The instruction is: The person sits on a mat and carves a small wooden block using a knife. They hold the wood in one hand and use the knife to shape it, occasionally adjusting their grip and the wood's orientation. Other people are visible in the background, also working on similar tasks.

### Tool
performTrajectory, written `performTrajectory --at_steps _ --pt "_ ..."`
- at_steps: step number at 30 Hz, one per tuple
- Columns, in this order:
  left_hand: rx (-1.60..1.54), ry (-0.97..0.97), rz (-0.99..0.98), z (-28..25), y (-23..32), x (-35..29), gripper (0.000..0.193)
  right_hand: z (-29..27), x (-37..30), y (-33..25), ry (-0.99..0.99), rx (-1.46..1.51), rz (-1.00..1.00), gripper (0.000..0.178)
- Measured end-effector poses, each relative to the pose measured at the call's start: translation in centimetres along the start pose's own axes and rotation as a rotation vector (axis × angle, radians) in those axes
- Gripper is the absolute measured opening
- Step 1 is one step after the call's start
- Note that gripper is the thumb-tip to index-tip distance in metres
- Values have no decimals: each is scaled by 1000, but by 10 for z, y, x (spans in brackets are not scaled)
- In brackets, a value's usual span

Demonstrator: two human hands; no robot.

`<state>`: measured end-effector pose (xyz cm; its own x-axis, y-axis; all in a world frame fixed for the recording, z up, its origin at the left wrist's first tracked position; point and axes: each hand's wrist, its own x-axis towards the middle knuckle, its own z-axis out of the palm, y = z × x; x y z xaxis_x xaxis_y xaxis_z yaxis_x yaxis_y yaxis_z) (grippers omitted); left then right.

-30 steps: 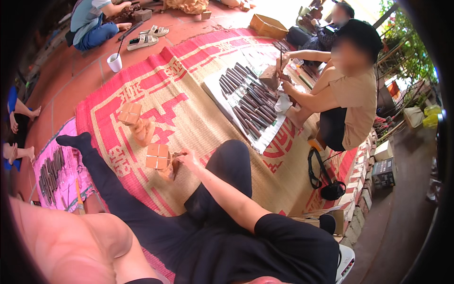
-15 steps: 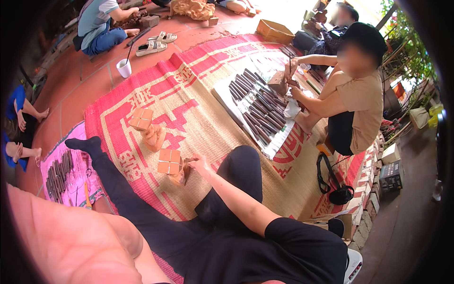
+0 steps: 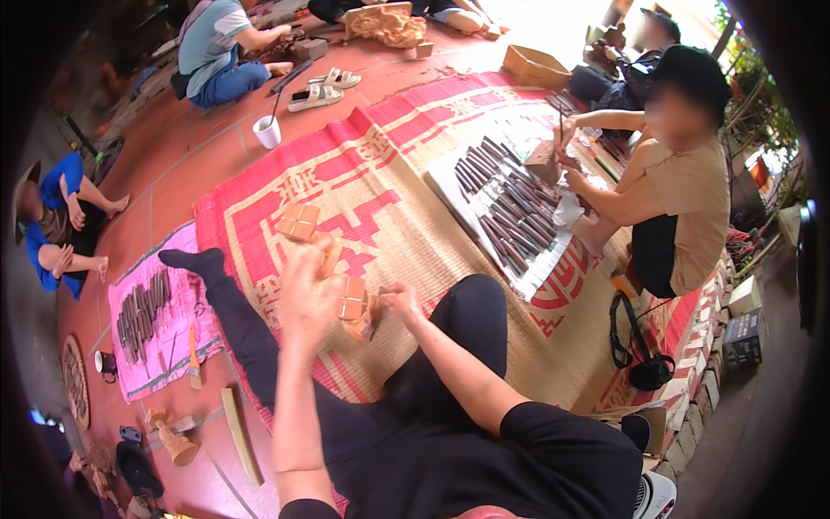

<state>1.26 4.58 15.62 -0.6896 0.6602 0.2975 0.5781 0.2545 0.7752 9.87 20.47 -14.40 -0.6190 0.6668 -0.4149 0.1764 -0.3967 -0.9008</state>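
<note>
The right hand [image 3: 402,304] is curled with bent fingers; what it grips, I cannot tell. Just left of it, between the 2 hands, is a block-topped carved wooden piece [image 3: 353,310]. The left hand [image 3: 309,292] is beside that piece, its fingers partly hidden, so its opening and hold cannot be told. Beyond the left hand is a 2nd carving [image 3: 299,223]. Farther out, dark rods [image 3: 519,210] lie beyond the right hand, and a pink cloth [image 3: 180,255] left of the left.

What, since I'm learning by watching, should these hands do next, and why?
Probably steady the nearer block with the left hand: it's close beside it, though contact is unclear, and the right hand is at the carving on the opposite side.
</note>
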Motion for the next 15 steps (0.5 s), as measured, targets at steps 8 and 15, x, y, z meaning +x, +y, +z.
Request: performTrajectory --at_steps 8,15 --pt "472 -99 -34 96 -69 -41 68 -1 -15 -28 38 117 18 20" --pt "447 -69 -211 100 -81 -22 60 1 -17 -31 17 93 38 17"
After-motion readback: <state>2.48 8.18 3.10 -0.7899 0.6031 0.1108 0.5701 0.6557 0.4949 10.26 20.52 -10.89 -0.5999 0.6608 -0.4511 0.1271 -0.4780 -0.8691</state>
